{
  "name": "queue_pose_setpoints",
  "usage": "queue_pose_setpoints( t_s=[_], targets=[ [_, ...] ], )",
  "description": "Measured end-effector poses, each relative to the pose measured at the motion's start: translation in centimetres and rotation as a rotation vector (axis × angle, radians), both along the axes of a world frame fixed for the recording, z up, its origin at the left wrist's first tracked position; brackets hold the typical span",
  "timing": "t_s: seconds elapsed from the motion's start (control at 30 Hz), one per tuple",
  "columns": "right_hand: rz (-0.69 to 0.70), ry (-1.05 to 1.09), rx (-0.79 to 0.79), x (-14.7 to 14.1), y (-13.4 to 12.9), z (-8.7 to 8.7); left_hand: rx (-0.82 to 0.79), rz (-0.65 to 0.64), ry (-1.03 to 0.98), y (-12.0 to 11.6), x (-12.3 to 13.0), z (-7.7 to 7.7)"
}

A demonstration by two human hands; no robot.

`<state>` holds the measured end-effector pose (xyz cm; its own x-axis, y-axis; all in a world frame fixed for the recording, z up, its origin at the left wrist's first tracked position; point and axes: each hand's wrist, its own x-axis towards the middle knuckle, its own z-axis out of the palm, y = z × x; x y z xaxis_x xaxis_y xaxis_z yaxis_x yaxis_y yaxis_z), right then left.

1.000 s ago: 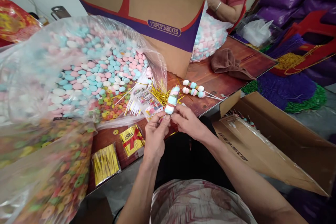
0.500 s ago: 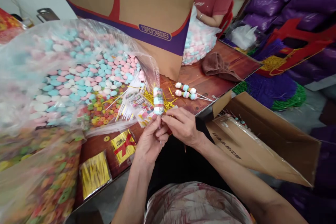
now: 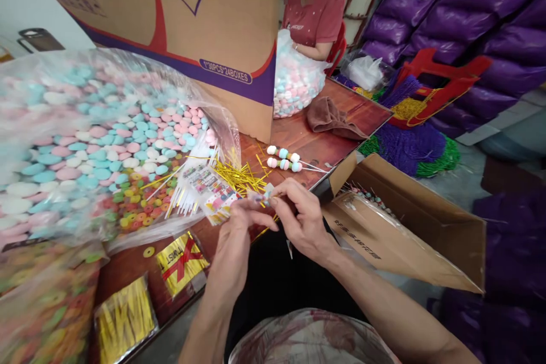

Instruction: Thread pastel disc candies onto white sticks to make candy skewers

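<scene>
A small wrapped candy stick (image 3: 259, 199), pale blue and pink, lies between my two hands, tilted and partly covered by fingers. My left hand (image 3: 241, 227) is closed at its near side, thumb and fingertips against it. With thumb and index finger, my right hand (image 3: 298, 213) pinches its other end. Just beyond my fingers are loose gold twist ties (image 3: 241, 175) and printed clear wrappers (image 3: 213, 187) on a heap of white sticks (image 3: 183, 196). Two candy skewers (image 3: 284, 159) with pastel and ring candies lie further back.
A large bag of pastel candies (image 3: 98, 136) covers the table's left side. Twist-tie packs (image 3: 125, 318) lie at the front edge. A tall carton (image 3: 179, 28) stands behind; an open carton (image 3: 409, 227) is at right. A co-worker (image 3: 315, 11) sits at the far side.
The wrapped candy stick has gone from upright to tilted and lower between my hands. My right hand has shifted its pinch onto it. The view has swung to the right.
</scene>
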<state>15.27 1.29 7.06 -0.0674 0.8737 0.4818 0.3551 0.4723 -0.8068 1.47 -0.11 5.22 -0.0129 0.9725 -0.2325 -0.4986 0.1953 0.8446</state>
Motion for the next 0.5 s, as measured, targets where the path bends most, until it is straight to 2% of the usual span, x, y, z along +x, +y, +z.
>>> queue_pose_setpoints(
  t_s=[0.07,0.13,0.2,0.27,0.33,0.4,0.5],
  targets=[
    [-0.005,0.029,0.012,0.4,-0.5,0.5,-0.010,-0.026,0.037,-0.4,0.6,-0.3],
    [-0.002,0.102,-0.027,0.8,-1.3,0.3,-0.024,-0.065,0.005,-0.5,1.2,-0.7],
    [0.000,0.211,-0.160,1.4,-2.2,-0.6,-0.043,-0.150,-0.045,-0.4,1.7,-0.9],
    [0.027,0.331,-0.367,1.9,-3.3,-1.9,-0.062,-0.196,-0.043,-0.3,2.3,-1.1],
    [0.058,0.435,-0.561,2.2,-4.3,-3.2,-0.030,-0.140,0.071,-0.4,3.2,-1.4],
    [0.042,0.534,-0.685,2.4,-5.2,-4.3,0.058,-0.107,0.261,-0.3,3.8,-1.7],
    [-0.099,0.703,-0.719,3.7,-5.5,-5.5,0.224,-0.154,0.489,0.7,3.2,-2.3]
  ],
)
